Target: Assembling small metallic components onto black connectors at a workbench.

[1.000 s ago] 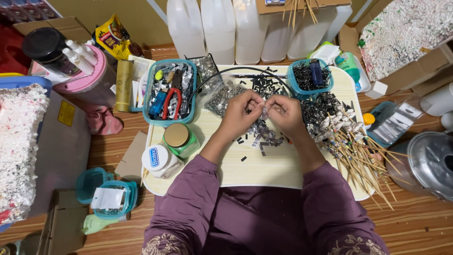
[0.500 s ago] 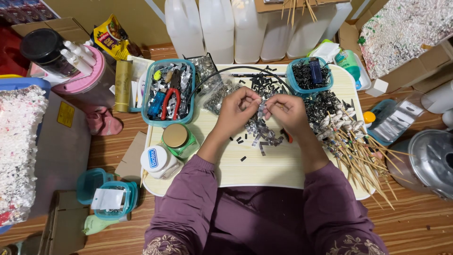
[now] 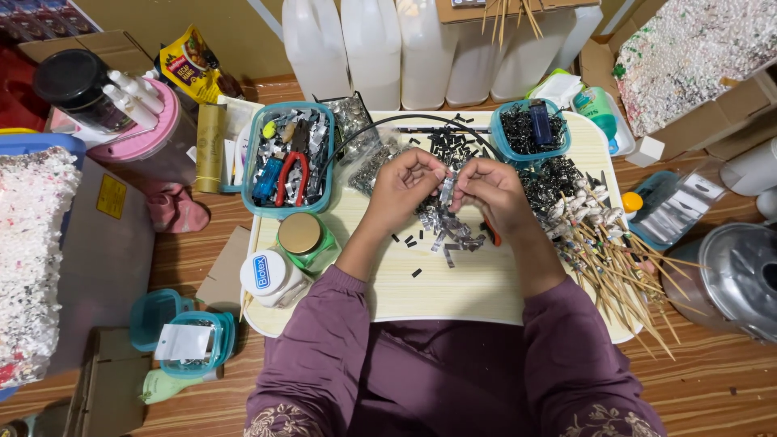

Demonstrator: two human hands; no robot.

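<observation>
Silver foil strip (image 3: 447,190) pinched between both hands, teal tray (image 3: 257,162) holding pliers (image 3: 293,174)

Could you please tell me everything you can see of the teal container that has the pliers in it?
The teal container is a rectangular plastic tub with rounded corners and no lid on it, lying flat on the pale lap table, at its far left corner. It holds shiny silver scraps, red-handled pliers, a blue-handled tool and a small yellow piece. A clear bag of silver bits lies against its right side, and a gold-lidded green jar stands just in front. Neither hand touches it.
</observation>
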